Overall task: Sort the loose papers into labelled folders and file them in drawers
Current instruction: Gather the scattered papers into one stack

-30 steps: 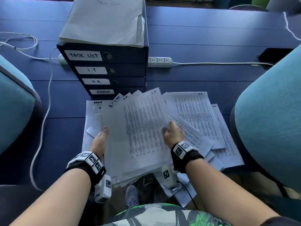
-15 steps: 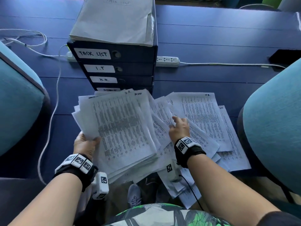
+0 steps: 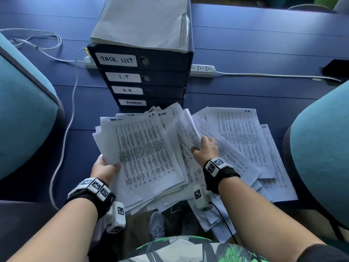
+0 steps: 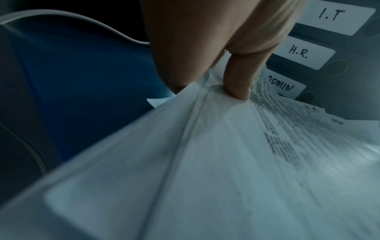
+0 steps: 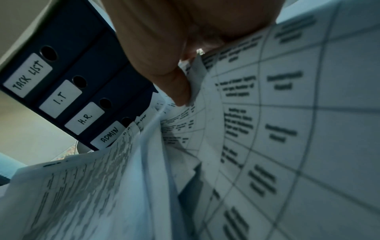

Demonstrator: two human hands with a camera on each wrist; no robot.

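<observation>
The sheaf of printed papers (image 3: 147, 159) lies fanned in the left hand (image 3: 104, 168), thumb on top and fingers beneath pinching its left edge, likely so corner labels show. Right of that grip, the right hand (image 3: 204, 148) pinches a curling sheet (image 3: 187, 129) from the spread pile. Beyond stand the labelled folders (image 3: 143, 78).

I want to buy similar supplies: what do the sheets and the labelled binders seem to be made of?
Sheets: thin white printer paper, matte; they bend and fan in the left hand.
Binders: probably board with a smooth navy covering, faint sheen, stiff square edges; white paper-like labels. Board is a guess.
</observation>
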